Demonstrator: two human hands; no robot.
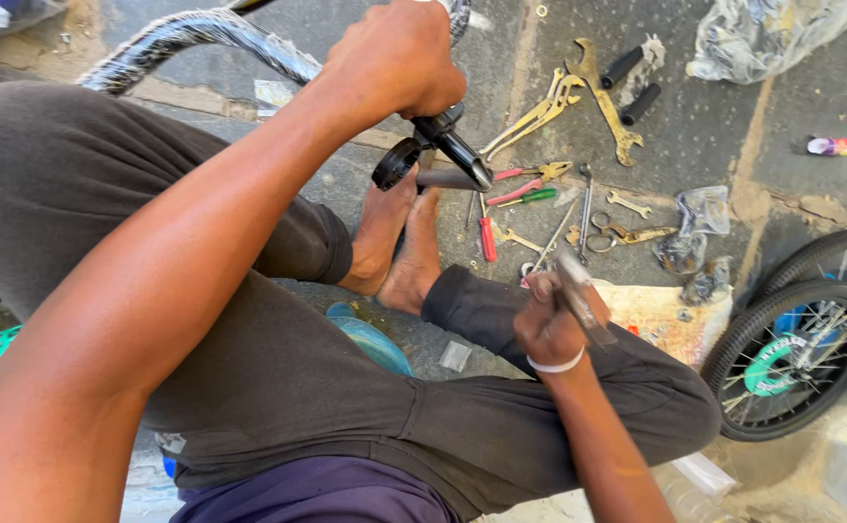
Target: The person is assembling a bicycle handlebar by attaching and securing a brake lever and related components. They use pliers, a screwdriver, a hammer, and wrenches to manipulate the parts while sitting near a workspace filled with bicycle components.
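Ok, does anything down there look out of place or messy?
Mostly the tools: brass-coloured spanners, red-handled pliers and screwdrivers lie scattered loose on the grey paved ground. Two small spoked wheels lie detached at right. The right hand holds a blurred metal tool; the left hand grips the black frame part.

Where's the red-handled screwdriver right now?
The red-handled screwdriver lies on the ground just right of the bare feet, below the red-handled pliers and beside the scissors.

Single head-worn view, looking steeply down over the seated person's lap onto the paved ground. Very near: left forearm fills the lower-left corner. Far edge shows scattered tools, right edge two small wheels.
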